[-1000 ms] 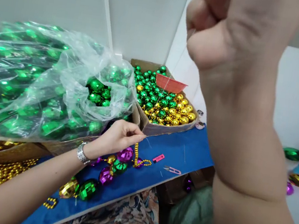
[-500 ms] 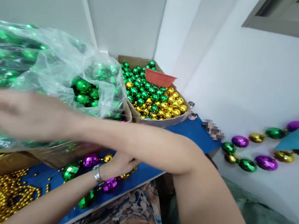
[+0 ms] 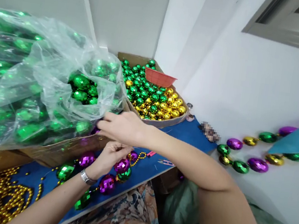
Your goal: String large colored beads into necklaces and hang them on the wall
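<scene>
The left hand (image 3: 108, 159) pinches thread (image 3: 119, 146); the right hand (image 3: 124, 127) curls, grip unclear. Right forearm (image 3: 179, 155) partly hides a pink item (image 3: 151, 153), lettering unreadable.

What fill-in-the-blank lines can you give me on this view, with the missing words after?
1. Of the left hand and the right hand, the one with the silver band at its wrist is the ____ hand.
2. The faceted ball just below the left thumb is coloured ____.
3. The open cardboard box contains green balls and ____ balls.
4. The table surface is coloured ____.

Missing words: left; purple; gold; blue.
</scene>
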{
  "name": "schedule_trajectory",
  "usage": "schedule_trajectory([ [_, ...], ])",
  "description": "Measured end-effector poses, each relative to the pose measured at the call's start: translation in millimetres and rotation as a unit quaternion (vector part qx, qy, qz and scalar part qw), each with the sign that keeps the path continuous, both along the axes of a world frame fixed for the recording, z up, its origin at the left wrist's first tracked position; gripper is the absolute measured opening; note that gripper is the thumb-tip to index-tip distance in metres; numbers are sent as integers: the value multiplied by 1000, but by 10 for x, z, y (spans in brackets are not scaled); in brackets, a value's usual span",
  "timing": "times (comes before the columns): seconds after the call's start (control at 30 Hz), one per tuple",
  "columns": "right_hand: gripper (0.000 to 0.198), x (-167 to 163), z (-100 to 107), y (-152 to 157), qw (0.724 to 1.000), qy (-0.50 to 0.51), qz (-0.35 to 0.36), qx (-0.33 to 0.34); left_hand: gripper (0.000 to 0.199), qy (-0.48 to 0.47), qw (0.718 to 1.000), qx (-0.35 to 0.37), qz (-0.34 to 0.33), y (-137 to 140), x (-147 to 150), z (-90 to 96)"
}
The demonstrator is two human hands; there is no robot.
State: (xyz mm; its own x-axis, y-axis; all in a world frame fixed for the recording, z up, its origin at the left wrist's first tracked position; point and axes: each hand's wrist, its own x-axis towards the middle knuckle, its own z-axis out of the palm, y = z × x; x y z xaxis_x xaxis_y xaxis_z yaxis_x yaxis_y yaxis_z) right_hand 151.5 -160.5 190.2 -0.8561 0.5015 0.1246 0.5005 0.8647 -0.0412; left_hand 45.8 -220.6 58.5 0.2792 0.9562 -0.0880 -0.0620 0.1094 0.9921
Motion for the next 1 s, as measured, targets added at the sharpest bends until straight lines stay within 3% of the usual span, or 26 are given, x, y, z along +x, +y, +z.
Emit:
schedule_trajectory([
  [0.07, 27, 320, -192, -94, 999, 24, -18, -45, 30, -10, 1000, -3, 17, 11, -52, 28],
  [0.17, 26, 641, -644, -198, 987, 101, -23, -125, 31, 0, 999, -19, 28, 33, -139, 57],
  [0.27, 22, 773, -949, -307, 980, 134, -72, -128, 32, 23, 999, -30, 20, 54, -198, 88],
  [0.37, 31, 820, -1002, -436, 981, 146, -87, -98, 31, 37, 999, -19, 3, 70, -240, 112],
  [0.47, 30, 842, -973, -505, 976, 143, -17, -165, 29, 73, 996, 44, -13, 63, -281, 118],
  [0.53, 26, 836, -979, -490, 959, 186, -20, -214, 25, 120, 984, 134, -20, 42, -302, 129],
  [0.63, 30, 781, -1039, -416, 912, 292, -85, -274, 25, 193, 942, 273, -29, 6, -318, 178],
  [0.77, 40, 680, -1167, -370, 824, 324, -70, -459, 34, 263, 873, 408, -52, 18, -349, 262],
  [0.93, 47, 607, -1366, -390, 663, 374, -88, -643, 51, 364, 700, 613, -43, 88, -409, 235],
  [1.0, 47, 596, -1419, -386, 629, 338, -64, -697, 53, 385, 673, 630, -48, 87, -411, 205],
])
